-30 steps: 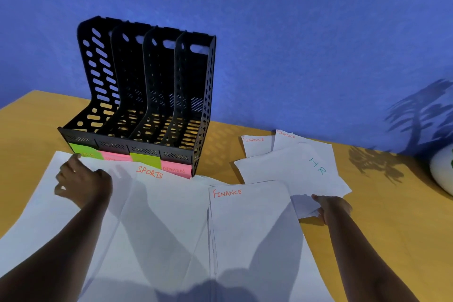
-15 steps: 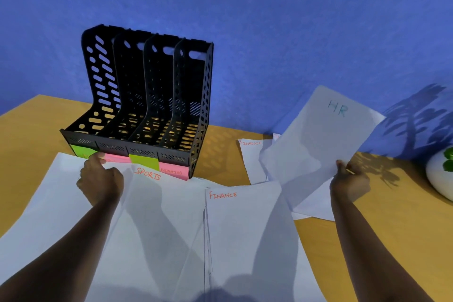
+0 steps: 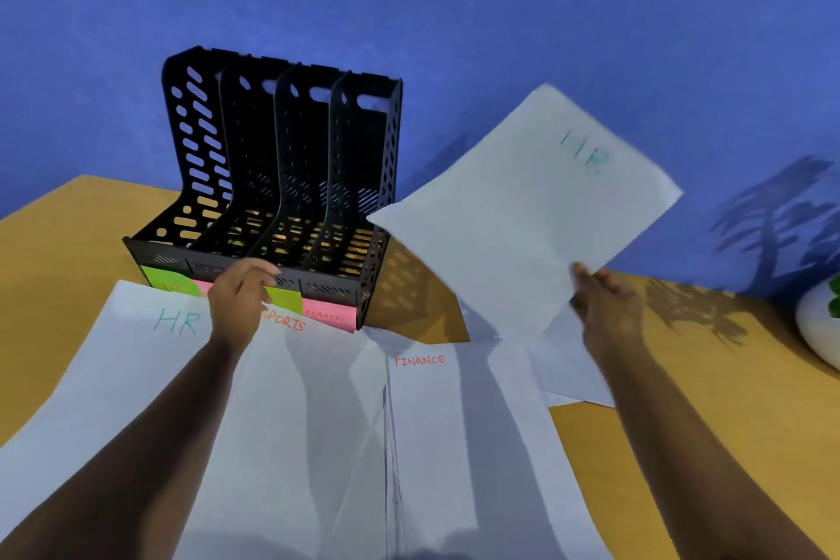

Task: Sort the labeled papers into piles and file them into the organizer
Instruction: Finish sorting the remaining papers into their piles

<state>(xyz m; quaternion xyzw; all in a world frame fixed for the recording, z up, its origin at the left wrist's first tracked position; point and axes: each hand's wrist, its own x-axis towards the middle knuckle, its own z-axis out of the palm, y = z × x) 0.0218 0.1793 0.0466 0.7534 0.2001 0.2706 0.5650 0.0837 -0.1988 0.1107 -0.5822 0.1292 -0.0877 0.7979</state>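
My right hand (image 3: 607, 307) grips the lower corner of a white sheet marked HR (image 3: 522, 214), held tilted in the air to the right of the black four-slot organizer (image 3: 282, 177). My left hand (image 3: 241, 293) hovers with fingers apart in front of the organizer's coloured labels, holding nothing. Three piles lie flat on the desk: the HR pile (image 3: 118, 364) at left, the SPORTS pile (image 3: 300, 400) in the middle, the FINANCE pile (image 3: 454, 446) beside it. A few loose sheets (image 3: 568, 373) lie under the raised paper.
The wooden desk (image 3: 709, 400) ends at a blue wall (image 3: 454, 14). A white pot (image 3: 818, 332) with a green plant stands at the right edge. Green and pink sticky labels (image 3: 327, 316) hang on the organizer's front, one reading ADMIN.
My right hand lifted the HR sheet off the right-hand stack and carried it up and leftward. My left hand moved right off the HR pile, uncovering its label.
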